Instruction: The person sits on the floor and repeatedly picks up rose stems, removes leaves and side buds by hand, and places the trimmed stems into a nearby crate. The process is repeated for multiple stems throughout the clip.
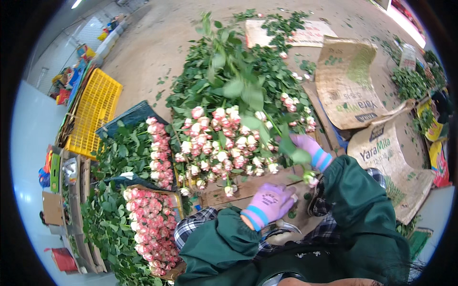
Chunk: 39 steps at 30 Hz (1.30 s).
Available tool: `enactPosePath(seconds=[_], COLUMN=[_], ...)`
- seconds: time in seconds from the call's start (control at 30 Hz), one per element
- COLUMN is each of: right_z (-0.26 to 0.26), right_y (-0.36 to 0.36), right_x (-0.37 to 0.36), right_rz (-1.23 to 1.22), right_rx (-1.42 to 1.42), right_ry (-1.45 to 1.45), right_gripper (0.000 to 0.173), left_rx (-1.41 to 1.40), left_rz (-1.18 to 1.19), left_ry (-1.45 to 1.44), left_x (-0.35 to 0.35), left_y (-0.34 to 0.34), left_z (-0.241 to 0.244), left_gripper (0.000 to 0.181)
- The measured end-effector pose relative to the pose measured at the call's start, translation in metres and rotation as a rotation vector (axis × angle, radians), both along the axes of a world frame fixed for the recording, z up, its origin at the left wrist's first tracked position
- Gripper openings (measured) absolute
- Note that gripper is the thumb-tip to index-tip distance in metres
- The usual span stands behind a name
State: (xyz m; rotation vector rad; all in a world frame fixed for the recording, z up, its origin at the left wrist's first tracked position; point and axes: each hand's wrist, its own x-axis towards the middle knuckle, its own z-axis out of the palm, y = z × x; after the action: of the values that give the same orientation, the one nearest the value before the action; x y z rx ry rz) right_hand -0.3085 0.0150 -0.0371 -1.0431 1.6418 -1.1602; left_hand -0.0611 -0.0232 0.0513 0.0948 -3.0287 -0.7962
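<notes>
My right hand [304, 146], in a lilac glove with blue bands, is closed round the stem of a leafy rose [310, 178], its pink-white bloom hanging below the hand. Blurred leaves extend up and left from it. My left hand [270, 202], gloved alike, is low in front of me near a plank, fingers bent; whether a small pale thing at its fingertips is held is unclear. Beyond lies a large heap of cut pink and white roses [222, 155], blooms towards me. Lined-up rose bunches [154, 228] lie at the left.
A wooden plank [236, 191] edges the heap near my knees. Printed woven sacks [347, 82] lie at the right, by a wooden board [323, 121]. A yellow plastic crate [94, 111] stands at the left beside wooden shelving [77, 211]. Loose leaves litter the floor [154, 46].
</notes>
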Motion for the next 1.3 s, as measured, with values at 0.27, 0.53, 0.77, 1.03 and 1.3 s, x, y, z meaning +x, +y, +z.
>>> enactPosePath(seconds=[0.27, 0.53, 0.77, 1.03, 1.3], right_z=[-0.01, -0.037, -0.079, -0.087, -0.125], right_y=[0.046, 0.061, 0.075, 0.055, 0.054], right_x=[0.019, 0.013, 0.032, 0.09, 0.106], right_rz=[0.281, 0.519, 0.817, 0.904, 0.833], right_rx=[0.084, 0.169, 0.53, 0.719, 0.697], right_ry=[0.956, 0.956, 1.082, 1.087, 1.11], right_gripper=[0.037, 0.043, 0.031, 0.036, 0.03], left_rx=[0.063, 0.022, 0.017, 0.048, 0.02], left_rz=[0.105, 0.112, 0.077, 0.118, 0.095], left_ry=[0.053, -0.178, -0.21, -0.189, -0.243], left_x=[0.036, 0.05, 0.065, 0.074, 0.075], left_y=[-0.002, 0.003, 0.013, 0.01, 0.011], left_z=[-0.024, -0.024, -0.039, -0.046, -0.053], left_gripper=[0.024, 0.029, 0.027, 0.025, 0.025])
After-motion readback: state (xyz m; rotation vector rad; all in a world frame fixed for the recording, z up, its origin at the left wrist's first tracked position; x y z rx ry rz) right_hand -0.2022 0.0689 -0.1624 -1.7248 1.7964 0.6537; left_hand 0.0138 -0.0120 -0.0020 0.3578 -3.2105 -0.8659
